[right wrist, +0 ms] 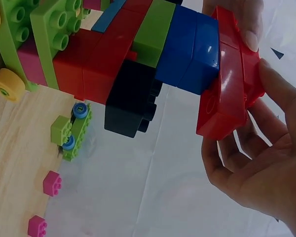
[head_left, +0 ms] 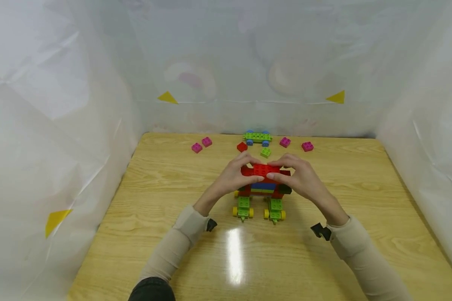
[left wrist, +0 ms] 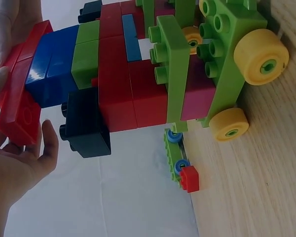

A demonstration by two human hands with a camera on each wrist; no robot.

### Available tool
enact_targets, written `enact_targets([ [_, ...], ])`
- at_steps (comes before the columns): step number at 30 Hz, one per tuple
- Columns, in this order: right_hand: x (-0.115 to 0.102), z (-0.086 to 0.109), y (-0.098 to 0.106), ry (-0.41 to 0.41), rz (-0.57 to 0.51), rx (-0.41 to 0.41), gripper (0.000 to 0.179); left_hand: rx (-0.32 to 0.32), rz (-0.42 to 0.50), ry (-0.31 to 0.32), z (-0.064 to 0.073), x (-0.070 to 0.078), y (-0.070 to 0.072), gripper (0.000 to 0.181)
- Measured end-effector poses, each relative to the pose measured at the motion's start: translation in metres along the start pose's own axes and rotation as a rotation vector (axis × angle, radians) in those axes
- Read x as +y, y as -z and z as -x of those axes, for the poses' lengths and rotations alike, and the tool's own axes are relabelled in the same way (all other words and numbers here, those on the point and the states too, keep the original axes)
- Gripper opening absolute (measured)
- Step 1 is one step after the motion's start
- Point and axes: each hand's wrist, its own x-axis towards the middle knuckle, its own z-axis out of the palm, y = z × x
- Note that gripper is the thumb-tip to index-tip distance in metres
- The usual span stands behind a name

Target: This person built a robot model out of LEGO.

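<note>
A tall toy-brick build stands on green wheeled bases (head_left: pixel 243 205) with yellow wheels. Upward it shows red bricks (left wrist: pixel 118 79), black bricks (left wrist: pixel 89 121) sticking out at both sides, a lime layer (right wrist: pixel 150 32) and blue bricks (right wrist: pixel 185 47). Red bricks (head_left: pixel 261 169) span its top. My left hand (head_left: pixel 235 173) pinches their left end, thumb on the near side and fingers beyond. At the right end, my right hand (head_left: pixel 303 177) grips them the same way. In the right wrist view, the lower red brick (right wrist: pixel 222 84) sits against the blue ones.
Along the table's back edge lie a green car base (head_left: pixel 258 136) with blue wheels, a red brick (head_left: pixel 242 146), a lime brick (head_left: pixel 265 152) and several magenta bricks (head_left: pixel 285 142). White sheeting (head_left: pixel 263 62) walls the table (head_left: pixel 165 179) at the back and both sides.
</note>
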Motion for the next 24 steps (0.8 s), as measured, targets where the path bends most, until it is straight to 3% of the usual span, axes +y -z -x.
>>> enact_targets([
  [12,-0.0028,-0.0007,0.0021,-0.009,0.034,-0.035,0.029,0.004,-0.004,-0.020,0.0024,-0.0030,-0.0023,0.033],
  [24,-0.0075,-0.0040,0.0047,0.049,0.089,-0.037,0.029,0.001,-0.005,-0.039,0.0036,-0.0004,-0.0024,0.033],
])
